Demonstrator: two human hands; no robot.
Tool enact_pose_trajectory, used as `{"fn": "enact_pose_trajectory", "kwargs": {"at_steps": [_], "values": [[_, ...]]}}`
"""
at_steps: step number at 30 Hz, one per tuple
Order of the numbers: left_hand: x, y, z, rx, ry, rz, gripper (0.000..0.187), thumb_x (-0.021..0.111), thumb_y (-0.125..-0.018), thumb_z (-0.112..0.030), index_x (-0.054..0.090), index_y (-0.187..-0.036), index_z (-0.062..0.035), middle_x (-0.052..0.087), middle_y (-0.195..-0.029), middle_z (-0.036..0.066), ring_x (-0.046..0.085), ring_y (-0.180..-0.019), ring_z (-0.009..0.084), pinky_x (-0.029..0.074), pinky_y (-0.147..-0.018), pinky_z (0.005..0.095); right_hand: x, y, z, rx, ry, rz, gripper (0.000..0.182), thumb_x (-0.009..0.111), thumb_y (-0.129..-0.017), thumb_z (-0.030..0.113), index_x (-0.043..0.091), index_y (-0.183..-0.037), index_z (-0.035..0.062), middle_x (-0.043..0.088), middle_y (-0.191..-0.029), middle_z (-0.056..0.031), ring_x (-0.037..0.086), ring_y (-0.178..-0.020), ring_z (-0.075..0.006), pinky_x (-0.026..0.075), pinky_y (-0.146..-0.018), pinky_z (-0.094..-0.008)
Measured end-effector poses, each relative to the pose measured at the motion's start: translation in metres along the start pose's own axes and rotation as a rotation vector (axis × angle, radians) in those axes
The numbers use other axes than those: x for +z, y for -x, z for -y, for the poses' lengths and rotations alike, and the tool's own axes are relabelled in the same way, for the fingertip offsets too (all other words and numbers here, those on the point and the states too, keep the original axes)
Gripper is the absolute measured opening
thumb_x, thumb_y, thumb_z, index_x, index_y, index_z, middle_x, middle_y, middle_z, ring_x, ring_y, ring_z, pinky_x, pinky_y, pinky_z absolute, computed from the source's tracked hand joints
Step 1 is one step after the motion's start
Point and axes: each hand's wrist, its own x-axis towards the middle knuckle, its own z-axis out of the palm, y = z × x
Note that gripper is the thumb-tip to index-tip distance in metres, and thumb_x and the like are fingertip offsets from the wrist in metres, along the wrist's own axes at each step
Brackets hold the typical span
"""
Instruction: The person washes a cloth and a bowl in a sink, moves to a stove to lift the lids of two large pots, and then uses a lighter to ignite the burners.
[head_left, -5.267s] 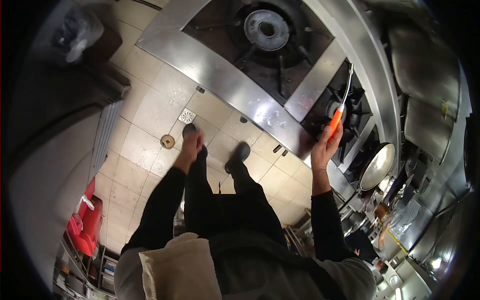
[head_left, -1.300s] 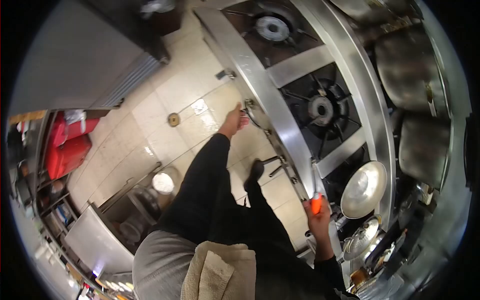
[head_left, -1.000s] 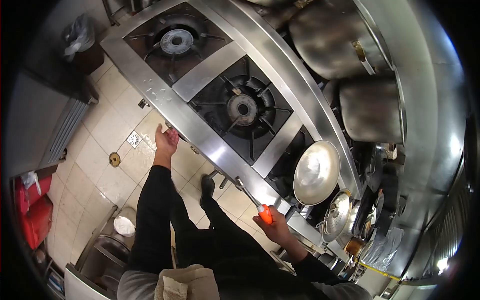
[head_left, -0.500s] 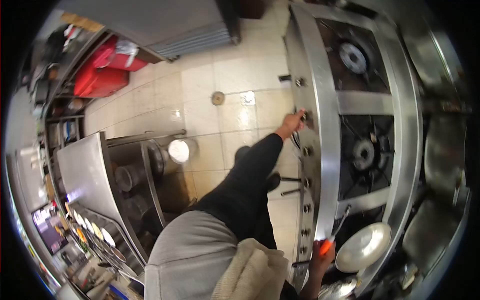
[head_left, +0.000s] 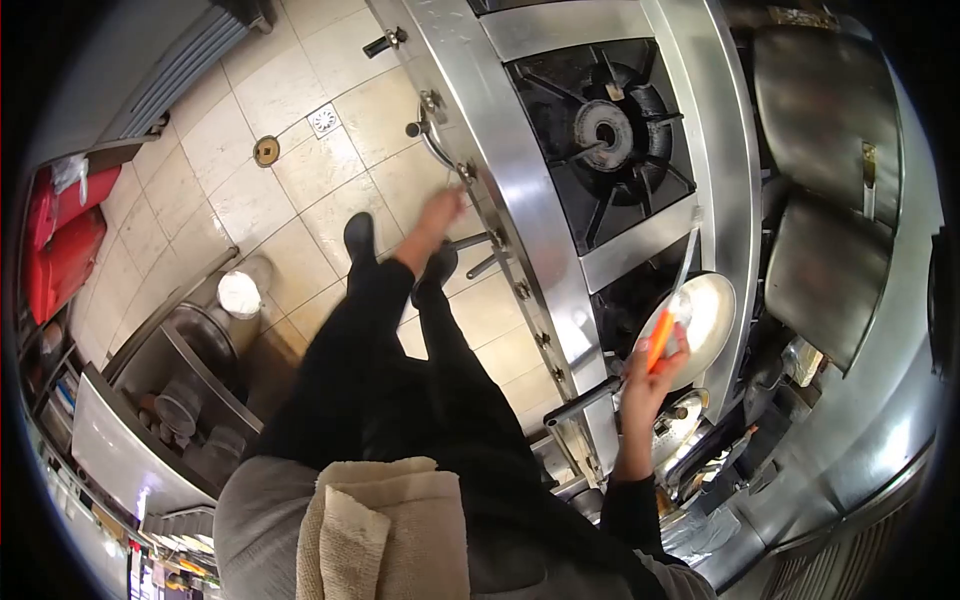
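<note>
In my right hand (head_left: 652, 368) is an orange-handled tool (head_left: 662, 338) with a thin metal shaft, its tip pointing toward the back of the stove. The fingers close around the handle, above the front side of a pale frying pan (head_left: 712, 318). That pan sits on the stove, its black handle (head_left: 583, 402) sticking out over the front edge. My left hand (head_left: 440, 215) is smeared by motion beside the stove's front panel, close to a control knob (head_left: 466, 172). How its fingers are set cannot be made out.
A gas burner (head_left: 604, 135) with a black grate lies beyond the pan. Dark metal panels (head_left: 825, 270) stand behind the stove (head_left: 520, 200). To the left are a steel table (head_left: 125, 435), a white-topped container (head_left: 239, 294) and red bins (head_left: 65, 260). A towel (head_left: 385, 525) hangs at my waist.
My view has swung toward the stove. My left hand has come away from a front knob, back toward me. My right hand and its orange-handled tool now overlap the pan in view.
</note>
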Motion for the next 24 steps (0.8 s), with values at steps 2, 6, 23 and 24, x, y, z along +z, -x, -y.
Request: {"fn": "enact_pose_trajectory", "kwargs": {"at_steps": [2, 6, 23, 24], "values": [[0.04, 0.059, -0.002, -0.098, 0.162, -0.089, 0.056, 0.054, -0.093, -0.047, 0.046, -0.13, -0.005, 0.056, -0.089, 0.004, 0.053, -0.075, 0.0124, 0.044, -0.067, 0.0273, -0.01, -0.028, 0.009, 0.036, -0.022, -0.078, 0.043, 0.055, -0.098, 0.02, 0.034, -0.134, 0.011, 0.045, -0.077, 0.0022, 0.039, -0.056, -0.0047, 0.034, -0.05, -0.0185], [0.045, 0.025, 0.007, 0.458, 0.326, -0.16, 0.054, 0.055, -0.097, -0.038, 0.038, -0.136, -0.0059, 0.055, -0.098, 0.001, 0.052, -0.084, 0.0099, 0.044, -0.071, 0.025, -0.05, -0.073, -0.034, -0.127, 0.321, -0.122, 0.041, 0.049, -0.1, 0.022, 0.038, -0.134, 0.0029, 0.05, -0.103, -0.0104, 0.047, -0.09, -0.0191, 0.037, -0.078, -0.0287], [0.097, 0.054, 0.069, -0.093, 0.473, 0.053, 0.037, 0.048, -0.099, -0.043, 0.058, -0.104, -0.0082, 0.059, -0.081, 0.004, 0.058, -0.064, 0.015, 0.048, -0.059, 0.03, -0.084, -0.149, -0.049, -0.249, 0.707, -0.252, 0.044, 0.052, -0.098, 0.028, 0.044, -0.132, 0.0005, 0.054, -0.126, -0.0264, 0.055, -0.115, -0.038, 0.043, -0.096, -0.0418], [0.09, 0.031, 0.087, -0.234, 0.46, 0.067, 0.036, 0.048, -0.099, -0.043, 0.059, -0.102, -0.0093, 0.06, -0.075, 0.003, 0.057, -0.059, 0.015, 0.047, -0.056, 0.0297, -0.078, -0.149, -0.038, -0.196, 0.702, -0.235, 0.046, 0.051, -0.098, 0.028, 0.044, -0.135, 0.0009, 0.052, -0.129, -0.0265, 0.051, -0.119, -0.0415, 0.041, -0.099, -0.0444]]}}
